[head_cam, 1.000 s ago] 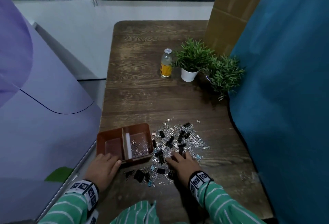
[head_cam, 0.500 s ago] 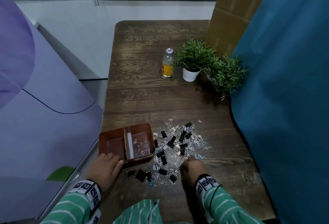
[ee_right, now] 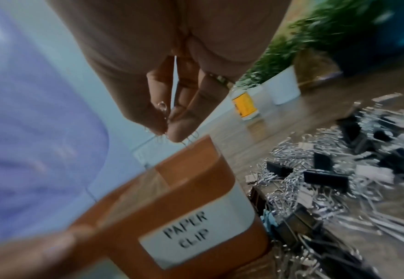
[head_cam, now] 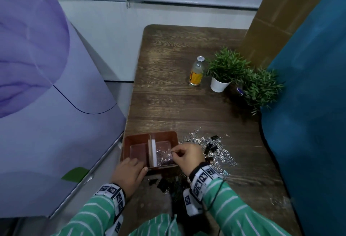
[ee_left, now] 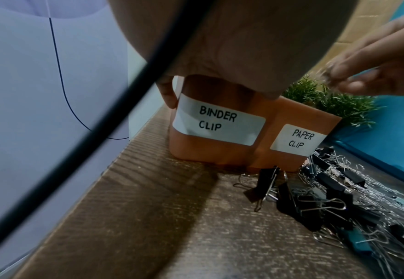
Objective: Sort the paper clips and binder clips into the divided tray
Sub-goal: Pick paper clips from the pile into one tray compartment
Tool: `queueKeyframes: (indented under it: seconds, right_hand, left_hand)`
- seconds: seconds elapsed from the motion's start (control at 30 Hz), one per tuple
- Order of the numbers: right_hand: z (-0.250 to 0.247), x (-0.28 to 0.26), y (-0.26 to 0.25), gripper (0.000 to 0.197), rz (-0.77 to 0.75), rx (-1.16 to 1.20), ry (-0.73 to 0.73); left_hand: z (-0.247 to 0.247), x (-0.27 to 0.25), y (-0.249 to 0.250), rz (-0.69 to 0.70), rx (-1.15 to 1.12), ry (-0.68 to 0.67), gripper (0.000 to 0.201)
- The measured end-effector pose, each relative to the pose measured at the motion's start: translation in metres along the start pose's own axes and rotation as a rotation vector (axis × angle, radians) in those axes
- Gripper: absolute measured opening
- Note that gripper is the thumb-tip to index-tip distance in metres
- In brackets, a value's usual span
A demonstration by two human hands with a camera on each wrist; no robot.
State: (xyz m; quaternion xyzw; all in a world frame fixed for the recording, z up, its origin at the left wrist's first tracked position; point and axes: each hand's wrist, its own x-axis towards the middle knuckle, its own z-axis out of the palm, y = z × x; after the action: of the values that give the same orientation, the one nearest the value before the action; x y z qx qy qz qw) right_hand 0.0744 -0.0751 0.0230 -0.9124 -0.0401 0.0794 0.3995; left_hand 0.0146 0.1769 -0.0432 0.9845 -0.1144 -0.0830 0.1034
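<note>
A brown divided tray (head_cam: 162,135) stands near the table's front left edge. Its front labels read BINDER CLIP on the left and PAPER CLIP (ee_left: 297,140) on the right. My left hand (head_cam: 139,167) grips the tray's near left corner. My right hand (head_cam: 175,152) hovers over the right compartment and pinches a few silver paper clips (ee_right: 162,107) just above the rim (ee_right: 196,149). Several paper clips (head_cam: 164,156) lie in that compartment; the left one looks bare. A mixed pile (head_cam: 219,151) of paper clips and black binder clips (ee_left: 265,186) spreads to the right of and in front of the tray.
A small bottle with a yellow label (head_cam: 196,72) and two potted plants (head_cam: 224,69) (head_cam: 260,86) stand further back on the wooden table (head_cam: 168,104). A blue curtain (head_cam: 309,114) borders the right side, cardboard (head_cam: 265,29) the back right. The table's left edge runs beside the tray.
My right hand has left the pile with paper clips pinched in it and moved left and up over the tray's right compartment. The left hand stays at the tray.
</note>
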Motion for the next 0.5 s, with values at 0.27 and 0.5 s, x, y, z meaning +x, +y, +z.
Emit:
queueKeyframes:
  seconds: [0.27,0.5]
  right_hand:
    - [0.022,0.011,0.000,0.017,0.054,-0.134,-0.098]
    - [-0.003,-0.028,0.039,0.022,0.244,0.225,0.206]
  left_hand:
    - [-0.003,-0.001,0.002,-0.020,-0.005,-0.017,0.042]
    - [-0.001,0.000,-0.001,-0.016,-0.006,-0.028,0.043]
